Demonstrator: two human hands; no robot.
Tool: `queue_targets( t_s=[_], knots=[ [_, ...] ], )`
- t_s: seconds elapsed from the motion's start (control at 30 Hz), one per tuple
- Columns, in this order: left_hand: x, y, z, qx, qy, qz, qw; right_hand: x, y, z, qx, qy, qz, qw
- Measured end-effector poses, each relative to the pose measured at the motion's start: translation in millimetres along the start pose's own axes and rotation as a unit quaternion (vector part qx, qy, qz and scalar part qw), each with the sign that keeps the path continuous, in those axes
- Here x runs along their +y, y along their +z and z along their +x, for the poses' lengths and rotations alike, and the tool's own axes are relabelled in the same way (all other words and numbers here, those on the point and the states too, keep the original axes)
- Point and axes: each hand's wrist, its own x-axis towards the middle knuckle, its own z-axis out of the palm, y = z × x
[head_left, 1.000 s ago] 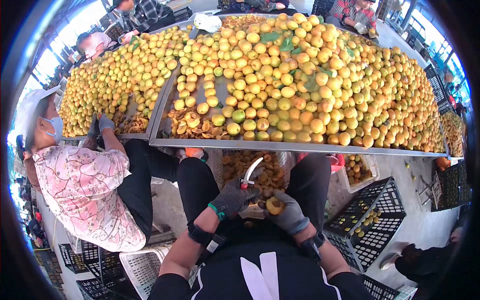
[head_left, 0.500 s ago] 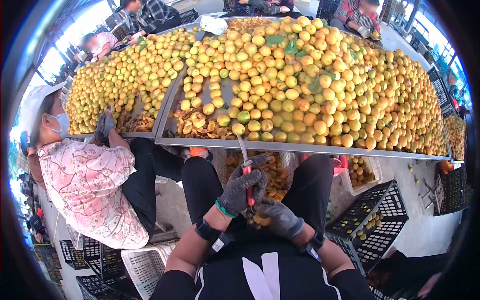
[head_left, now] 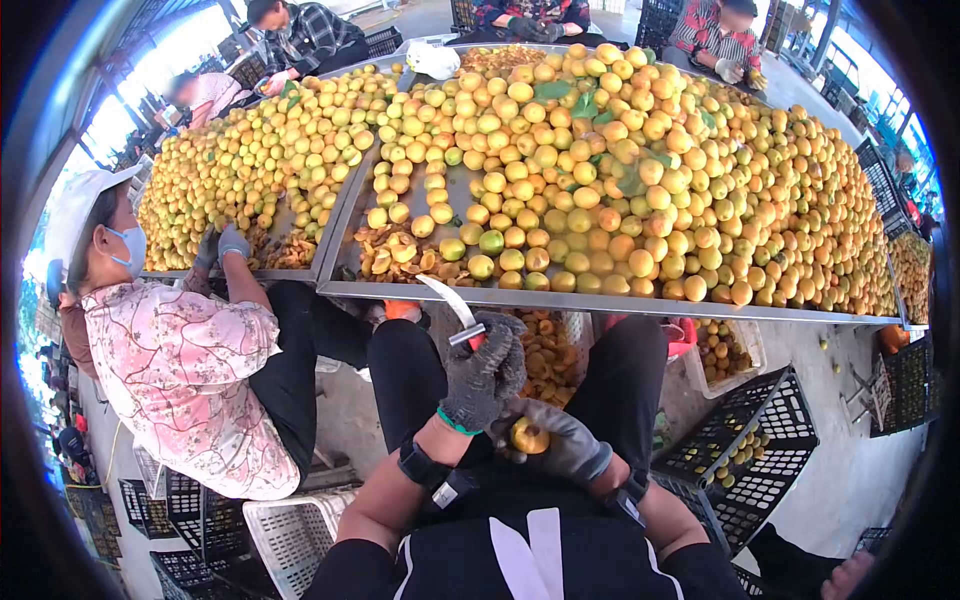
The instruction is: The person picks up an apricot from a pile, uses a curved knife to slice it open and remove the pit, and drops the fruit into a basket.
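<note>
One knife [head_left: 458, 307] swung leftward, fingers of your left hand [head_left: 484, 375] gripping it, baring the fruit [head_left: 529, 435] gripped in your right hand [head_left: 568, 440]; cutting looks paused.

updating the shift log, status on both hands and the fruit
Right hand holding yellow fruit. Left hand gripping knife, blade clear of the fruit. No obstruction visible between hands.
</note>
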Motion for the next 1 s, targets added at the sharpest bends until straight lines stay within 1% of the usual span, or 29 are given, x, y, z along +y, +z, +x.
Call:
queue_targets(
  t_s=[0.03, 0.07, 0.1, 0.13, 0.17, 0.2, 0.23, 0.3, 0.33, 0.4, 0.43, 0.5, 0.57, 0.63, 0.7, 0.77, 0.83, 0.9, 0.97, 1.0],
  knots=[
    [-0.1, 2.9, -1.9, 0.017, -0.007, 0.013, 1.0, 0.6, 2.9, 1.0, 0.0, 0.0, 0.0, 1.0],
    [-3.4, 2.0, -3.7, 0.04, -0.001, 0.029, 0.999, 1.8, 5.4, 1.9, 0.01, -0.021, -0.023, 0.999],
    [-2.9, 2.0, -5.0, 0.039, -0.002, 0.028, 0.999, 2.1, 6.5, 1.7, 0.02, -0.043, -0.047, 0.998],
    [-1.1, 1.7, -5.4, 0.022, 0.022, 0.005, 1.0, 4.9, -1.0, 2.3, 0.021, -0.045, -0.048, 0.998],
    [1.0, 1.6, -5.1, 0.004, 0.047, -0.018, 0.999, 9.6, -13.9, 4.2, -0.003, -0.059, -0.021, 0.998],
    [3.4, 0.8, -5.1, 0.021, 0.059, -0.028, 0.998, 11.6, -24.1, 5.9, -0.029, -0.072, 0.006, 0.997],
    [8.1, 0.0, -5.4, 0.02, 0.06, -0.028, 0.998, 9.5, -26.1, 6.4, -0.031, -0.073, 0.005, 0.997],
    [17.7, -1.3, -6.4, -0.012, 0.06, -0.03, 0.998, 4.5, -28.7, 6.3, 0.012, -0.066, 0.032, 0.997],
    [18.1, -3.7, -5.4, -0.023, 0.064, -0.027, 0.997, 1.7, -29.3, 5.8, 0.011, -0.066, 0.032, 0.997],
    [15.2, -2.5, -6.0, -0.021, 0.068, -0.032, 0.997, -3.7, -29.1, 6.4, 0.044, -0.054, 0.079, 0.994],
    [12.4, -1.4, -6.7, -0.02, 0.069, -0.039, 0.997, -3.2, -23.3, 7.6, 0.044, -0.054, 0.079, 0.994],
    [6.2, -2.4, -6.3, -0.011, 0.071, -0.019, 0.997, 0.1, -3.1, 7.7, -0.01, -0.192, -0.004, 0.981],
    [2.0, -2.3, -4.7, 0.008, 0.068, 0.016, 0.998, -3.0, 10.8, 3.3, 0.007, -0.177, 0.011, 0.984],
    [5.2, 3.0, -7.5, 0.01, 0.068, -0.004, 0.998, -4.3, 12.3, 2.7, 0.023, -0.162, 0.026, 0.986],
    [5.0, 2.5, -8.1, 0.011, 0.071, -0.022, 0.997, -2.0, 4.4, 4.3, -0.064, -0.142, 0.065, 0.986],
    [0.2, -2.6, -9.6, 0.01, 0.068, -0.009, 0.998, 2.3, -2.2, 7.3, -0.078, -0.149, 0.077, 0.983],
    [3.2, -2.9, -11.3, 0.001, 0.057, -0.007, 0.998, 1.5, -1.1, 10.1, -0.076, -0.164, 0.056, 0.982],
    [4.7, 2.1, -11.1, 0.037, 0.053, 0.006, 0.998, -1.5, 4.3, 13.0, -0.09, -0.163, 0.045, 0.982],
    [3.5, -0.9, -11.9, 0.038, 0.053, -0.007, 0.998, -1.8, 21.5, 11.6, 0.046, -0.152, 0.04, 0.987],
    [5.2, -0.7, -11.9, 0.02, 0.057, -0.01, 0.998, -2.1, 20.1, 12.4, 0.043, -0.152, 0.038, 0.987]
  ],
)
